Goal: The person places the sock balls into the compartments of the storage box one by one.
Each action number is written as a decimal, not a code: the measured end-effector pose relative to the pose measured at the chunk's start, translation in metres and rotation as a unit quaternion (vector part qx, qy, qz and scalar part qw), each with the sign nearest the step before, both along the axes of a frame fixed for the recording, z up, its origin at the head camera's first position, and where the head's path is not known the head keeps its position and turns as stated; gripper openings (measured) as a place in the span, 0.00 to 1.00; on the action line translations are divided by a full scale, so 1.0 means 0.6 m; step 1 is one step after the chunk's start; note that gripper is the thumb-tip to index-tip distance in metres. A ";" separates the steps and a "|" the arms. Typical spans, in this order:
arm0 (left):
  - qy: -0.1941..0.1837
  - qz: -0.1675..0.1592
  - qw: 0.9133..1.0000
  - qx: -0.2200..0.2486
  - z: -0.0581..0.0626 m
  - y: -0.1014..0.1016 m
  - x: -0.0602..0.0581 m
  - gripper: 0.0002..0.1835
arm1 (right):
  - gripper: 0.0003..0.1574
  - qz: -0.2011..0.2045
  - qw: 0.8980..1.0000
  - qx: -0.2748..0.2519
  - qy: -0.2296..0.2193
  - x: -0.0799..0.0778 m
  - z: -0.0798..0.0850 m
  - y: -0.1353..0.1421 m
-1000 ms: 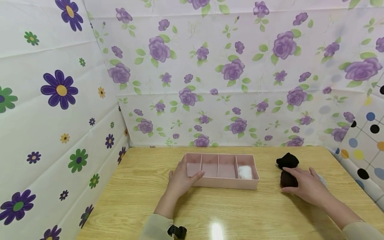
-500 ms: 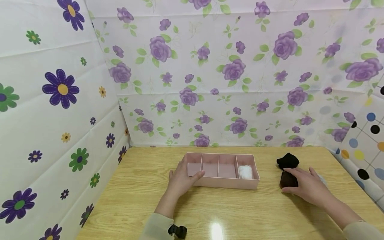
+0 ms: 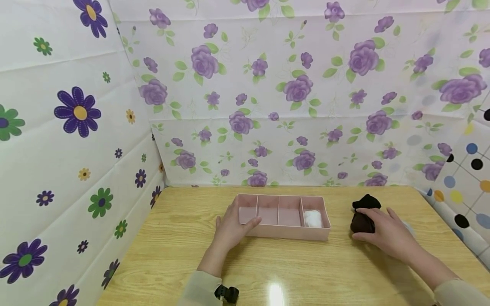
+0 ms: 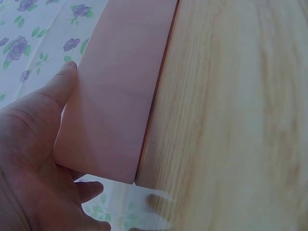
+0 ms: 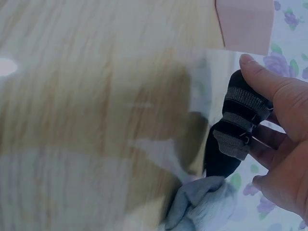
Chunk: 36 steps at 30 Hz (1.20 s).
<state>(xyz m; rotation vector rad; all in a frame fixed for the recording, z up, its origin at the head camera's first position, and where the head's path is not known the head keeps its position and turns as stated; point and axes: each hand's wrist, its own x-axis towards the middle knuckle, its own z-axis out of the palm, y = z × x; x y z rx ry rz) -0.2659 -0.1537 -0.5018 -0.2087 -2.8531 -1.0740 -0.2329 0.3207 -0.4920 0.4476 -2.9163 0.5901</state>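
My left hand (image 3: 231, 229) grips the left end of a pink divided storage box (image 3: 291, 232); in the left wrist view its thumb (image 4: 67, 79) lies against the box wall. White rolled cloth (image 3: 313, 219) sits in the box's rightmost compartment. To the right of the box, my right hand (image 3: 392, 233) pinches a dark rolled sock (image 3: 361, 224) between thumb and fingers. The right wrist view shows this sock (image 5: 238, 115) as black with grey bands. Right behind it is another black bundle (image 3: 367, 202), which looks like a sock.
A pale grey sock (image 5: 202, 204) lies close to the right hand, mostly hidden by it in the head view. The wooden table (image 3: 298, 267) ends at a flowered cloth wall (image 3: 268, 144) behind. A second patterned cloth (image 3: 76, 170) stands along the left.
Over the last half second, my right hand has shifted left and slightly up in the head view, and the dark sock has moved with it. My left hand has stayed on the box.
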 end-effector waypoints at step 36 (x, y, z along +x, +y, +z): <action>-0.007 0.000 1.000 -0.006 0.005 0.001 0.003 0.64 | 0.54 0.055 0.994 -0.090 0.039 -0.030 0.085 -0.129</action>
